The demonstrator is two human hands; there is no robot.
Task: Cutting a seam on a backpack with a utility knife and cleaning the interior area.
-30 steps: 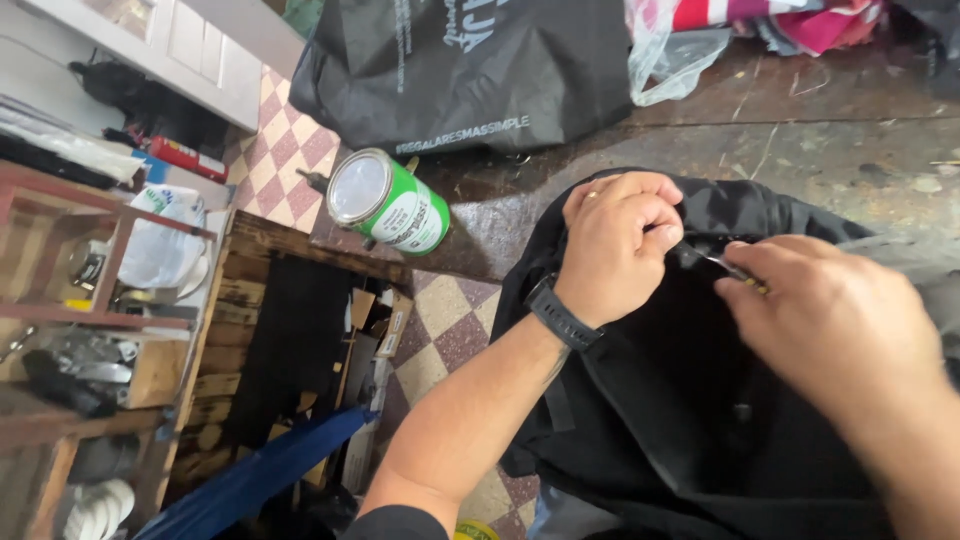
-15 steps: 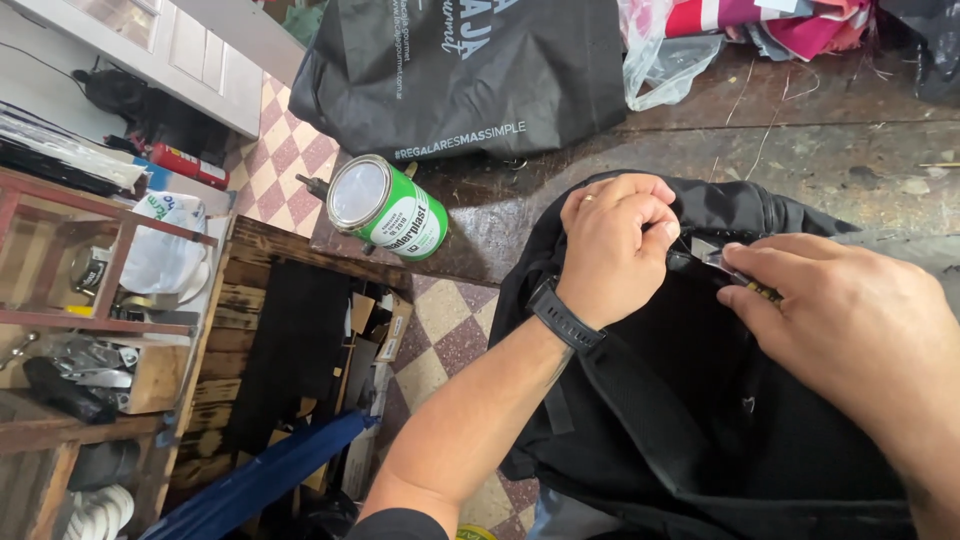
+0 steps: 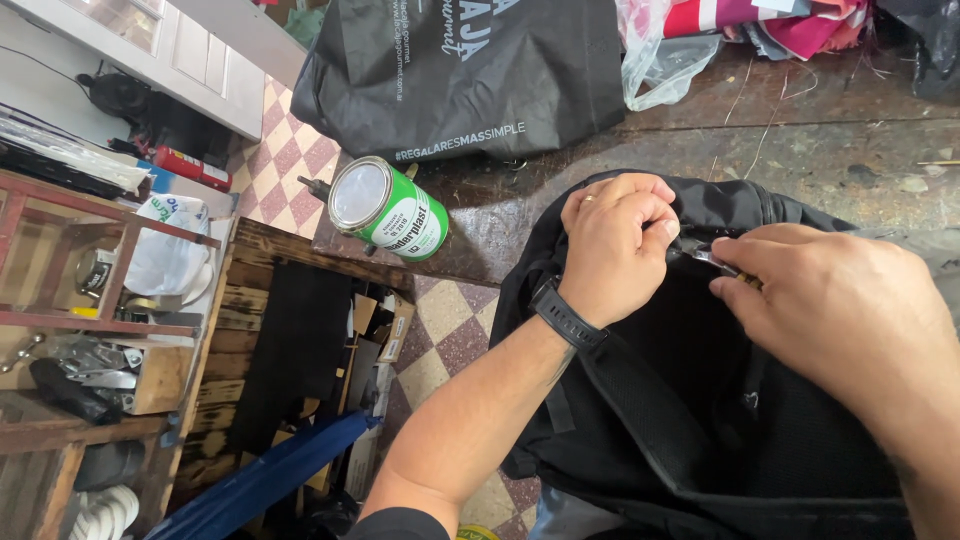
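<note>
Both grips are closed on the black backpack (image 3: 720, 420), which lies on the worn dark table (image 3: 820, 140) close in front of me. I see the left hand (image 3: 615, 255), a black watch (image 3: 568, 318) strapped on its wrist, curled into a fist that pinches the fabric at the bag's upper rim. Just beside it, the right hand (image 3: 840, 310) pinches a small metal piece (image 3: 712, 258) at the same rim, thumb and forefinger pressed together on it; whether that piece is a zipper pull I cannot tell. The two hands are nearly touching.

Near the table's left edge a green-and-white can (image 3: 390, 210) lies on its side, well apart from the hands. Behind it sits a black shopping bag (image 3: 460, 70). Below the table edge I see checkered floor tiles (image 3: 440, 350), and to the left a cluttered wooden shelf (image 3: 90, 320).
</note>
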